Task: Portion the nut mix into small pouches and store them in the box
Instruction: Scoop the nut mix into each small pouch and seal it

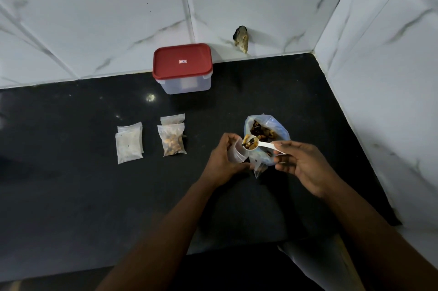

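Observation:
My left hand holds a small clear pouch open and upright above the black counter. My right hand grips a white plastic spoon loaded with nut mix, its bowl right at the pouch mouth. Just behind stands the open blue-tinted bag of nut mix. Two filled pouches lie to the left, one partly under the other. Further left lies a small stack of empty pouches. The clear box with a red lid stands shut at the back wall.
White marble-look tiled walls close the counter at the back and right, meeting in a corner. A hole in the back tile sits right of the box. The counter's front edge runs under my forearms.

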A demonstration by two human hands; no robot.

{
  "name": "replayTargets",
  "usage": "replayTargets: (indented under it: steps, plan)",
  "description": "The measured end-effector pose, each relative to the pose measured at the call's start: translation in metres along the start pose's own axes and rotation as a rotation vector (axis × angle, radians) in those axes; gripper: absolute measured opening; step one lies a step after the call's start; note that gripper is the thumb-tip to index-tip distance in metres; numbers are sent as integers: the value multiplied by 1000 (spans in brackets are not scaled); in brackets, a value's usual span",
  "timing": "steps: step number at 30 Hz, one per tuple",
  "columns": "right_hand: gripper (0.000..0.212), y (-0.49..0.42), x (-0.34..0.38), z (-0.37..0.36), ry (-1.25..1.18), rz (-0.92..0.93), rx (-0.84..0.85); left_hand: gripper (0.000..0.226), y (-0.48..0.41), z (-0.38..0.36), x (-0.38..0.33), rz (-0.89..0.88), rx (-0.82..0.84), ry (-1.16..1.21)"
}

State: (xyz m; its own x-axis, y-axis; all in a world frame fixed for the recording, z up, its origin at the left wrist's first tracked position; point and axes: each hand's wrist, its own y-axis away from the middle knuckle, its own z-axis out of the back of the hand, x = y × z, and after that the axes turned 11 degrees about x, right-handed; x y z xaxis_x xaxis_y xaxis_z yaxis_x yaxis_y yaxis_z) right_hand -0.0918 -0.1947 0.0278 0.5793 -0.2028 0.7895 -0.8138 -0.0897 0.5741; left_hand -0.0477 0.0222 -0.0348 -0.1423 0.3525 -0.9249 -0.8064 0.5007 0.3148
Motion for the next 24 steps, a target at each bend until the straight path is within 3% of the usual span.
replayTargets:
  steps: [8,11,14,20,24]
  plan:
    - [17,2,-7,-12,401,168,-21,63,-5,-3,4,3,7,22]
    - [22,2,-11,-14,886,452,-86,60,-7,-3,6,38,4,37]
    - [20,1,-20,-14,1110,712,-61,56,-10,-3,10,32,-20,13]
    - [19,3,-33,-15,1083,784,-100,57,-9,-3,12,30,-28,28]
    - [18,2,-33,-14,822,604,-146,59,-8,-2,9,45,-10,57]
